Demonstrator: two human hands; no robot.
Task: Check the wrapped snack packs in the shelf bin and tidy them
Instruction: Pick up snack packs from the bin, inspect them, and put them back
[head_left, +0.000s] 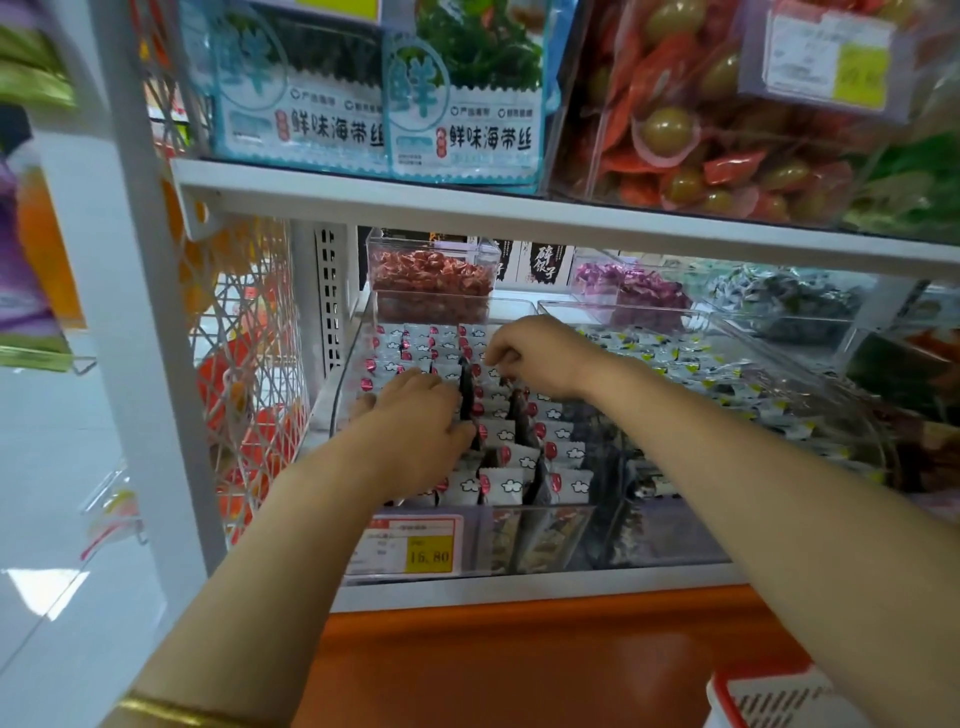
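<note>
Snack packs fill the clear bin in front-to-back rows, the left hand resting on the left rows with fingers together, a dark pack upright just beside it, and the right hand nearest that pack, fingers curled down, grip unclear.

Fingertips of left hand buried among snack packs, price label small print blurred, basket cropped

Bright, even store light; glare patch on the floor at left; soft focus throughout; wide-angle bending at the edges.
</note>
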